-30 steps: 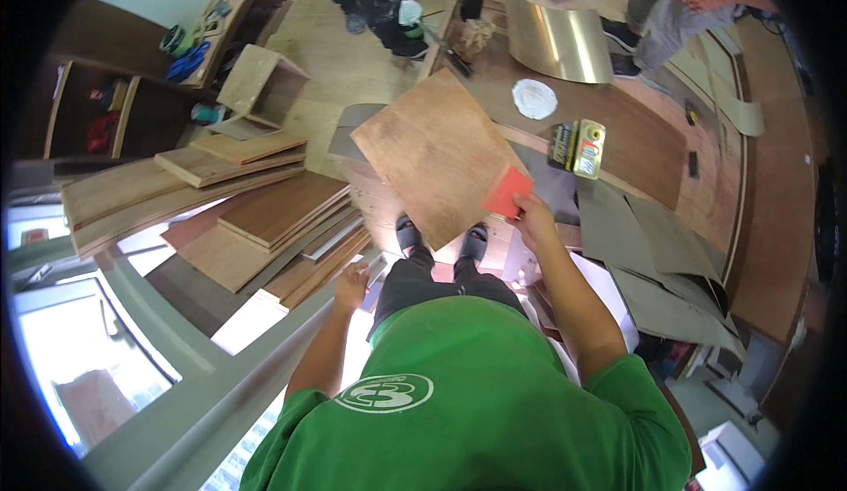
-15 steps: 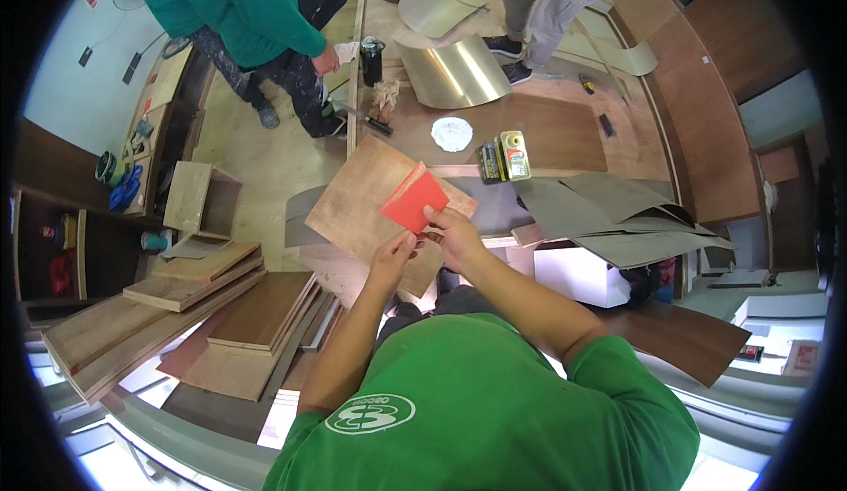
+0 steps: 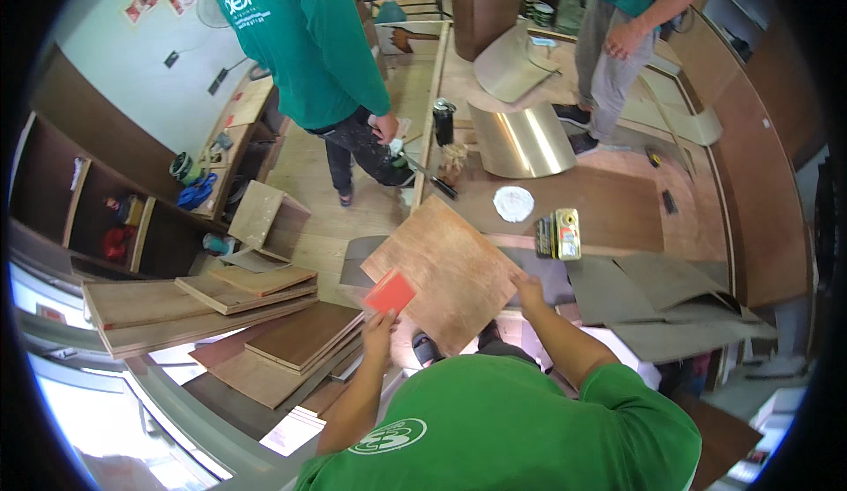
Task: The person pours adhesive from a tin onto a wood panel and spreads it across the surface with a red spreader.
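Observation:
A square plywood board lies tilted in front of me, one corner pointing away. My left hand is closed on a flat red rectangular piece, which overlaps the board's left corner. Whether those fingers also touch the board is hidden. At the opposite corner my right hand grips the board's edge, its fingertips partly out of sight. Beyond the board, a rectangular tin with a yellow cap and a round white disc rest on the brown work surface.
Stacked wooden boards lie to my left, thin grey sheets to my right. A curved shiny metal sheet and a black canister stand farther off. Two co-workers in teal shirts stand beyond, left and right.
My right hand has left the red piece and taken the board's right corner. My left hand has carried the red piece to the left corner. The view has shifted; the left co-worker has changed stance.

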Motion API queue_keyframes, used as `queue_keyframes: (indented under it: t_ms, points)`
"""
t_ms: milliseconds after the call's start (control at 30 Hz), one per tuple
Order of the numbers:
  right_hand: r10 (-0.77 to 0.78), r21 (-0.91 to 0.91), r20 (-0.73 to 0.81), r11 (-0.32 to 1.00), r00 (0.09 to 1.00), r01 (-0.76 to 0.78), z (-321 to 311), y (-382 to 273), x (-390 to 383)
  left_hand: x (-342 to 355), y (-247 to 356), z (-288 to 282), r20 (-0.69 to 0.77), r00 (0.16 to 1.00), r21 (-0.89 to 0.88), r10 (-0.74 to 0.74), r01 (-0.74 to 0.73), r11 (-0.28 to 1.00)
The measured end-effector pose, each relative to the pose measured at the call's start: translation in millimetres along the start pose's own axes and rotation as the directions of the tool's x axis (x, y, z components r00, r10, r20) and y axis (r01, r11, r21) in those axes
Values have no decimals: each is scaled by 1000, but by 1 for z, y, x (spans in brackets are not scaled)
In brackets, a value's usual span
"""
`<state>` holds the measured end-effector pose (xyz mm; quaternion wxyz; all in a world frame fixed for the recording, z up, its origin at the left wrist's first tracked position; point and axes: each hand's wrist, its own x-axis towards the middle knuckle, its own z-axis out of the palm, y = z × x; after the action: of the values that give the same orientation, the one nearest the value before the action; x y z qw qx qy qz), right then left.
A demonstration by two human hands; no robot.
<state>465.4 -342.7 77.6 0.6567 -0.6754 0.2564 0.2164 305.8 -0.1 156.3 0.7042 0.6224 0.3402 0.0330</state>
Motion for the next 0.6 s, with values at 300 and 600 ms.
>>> queue_keyframes:
  t_ms: [300, 600]
  points:
    - [-225, -619, -551, 756, 804, -213, -92, -27, 83, -116, -60, -72, -505, 845, 187, -177, 308, 933]
    - [46, -636, -508, 653, 860, -411, -123, -59, 132, -171, -60, -50, -629, 775, 471, -64, 445, 761]
